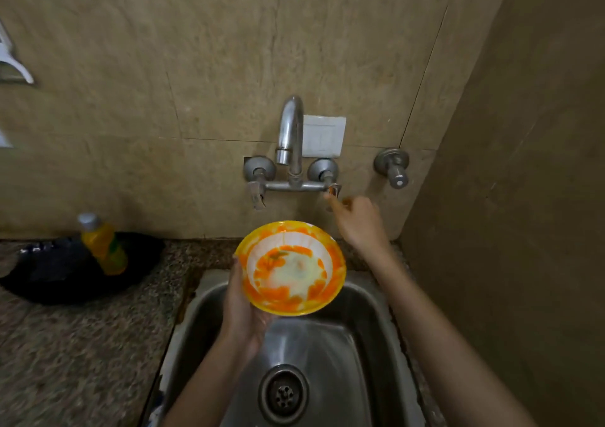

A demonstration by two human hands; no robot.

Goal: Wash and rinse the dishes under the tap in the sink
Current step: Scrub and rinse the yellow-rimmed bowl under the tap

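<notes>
bowl (291,269) under the tap (289,131), right hand (358,220) at the handle (332,190)

The left hand (244,312) has its grip curled round the bowl's 9 o'clock edge, holding it over the sink (360,344), just below the spout. The handle sits at 2 o'clock from the bowl, and I can't tell if the right grip pinches it or only touches it. I'd turn it gently and tilt the bowl toward the drain so it doesn't splash.

Home kitchen: steel sink (366,299), wall tap (291,131), speckled stone counter (82,344).
</notes>
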